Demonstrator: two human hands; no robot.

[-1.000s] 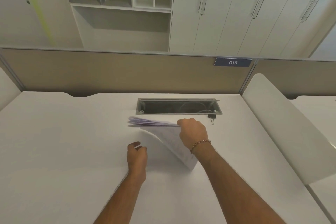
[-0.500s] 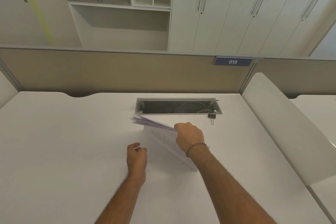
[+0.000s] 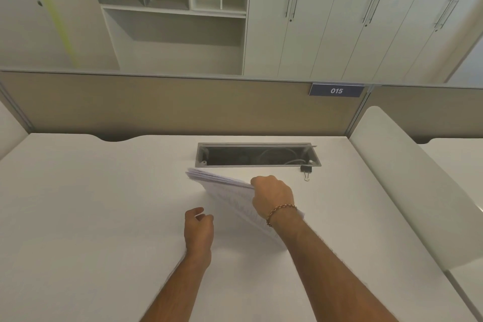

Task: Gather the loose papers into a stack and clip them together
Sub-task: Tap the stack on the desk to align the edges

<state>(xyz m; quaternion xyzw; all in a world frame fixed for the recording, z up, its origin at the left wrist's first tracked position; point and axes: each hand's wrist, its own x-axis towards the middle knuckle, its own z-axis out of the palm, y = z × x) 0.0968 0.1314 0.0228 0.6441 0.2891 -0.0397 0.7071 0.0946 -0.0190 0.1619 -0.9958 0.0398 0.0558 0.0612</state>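
Since 1 s ago the sheaf of white printed papers (image 3: 230, 196) has tipped from near-flat to steeply tilted, far edge up at frame centre, near corner down by the white desk top (image 3: 78, 204). Nearest, lower centre, left hand (image 3: 198, 230) rests loosely curled on the desk, holding nothing, just beside the sheets; right hand (image 3: 273, 197) w/ chain bracelet pinches the stack's upper edge. Looks gathered & being squared, so clipping is next: small black binder clip (image 3: 306, 170) lies farther back, right of centre, by the cable slot, untouched.

Soft, even indoor light, faint shadows, slight overall blur, wide-angle bending at the edges.
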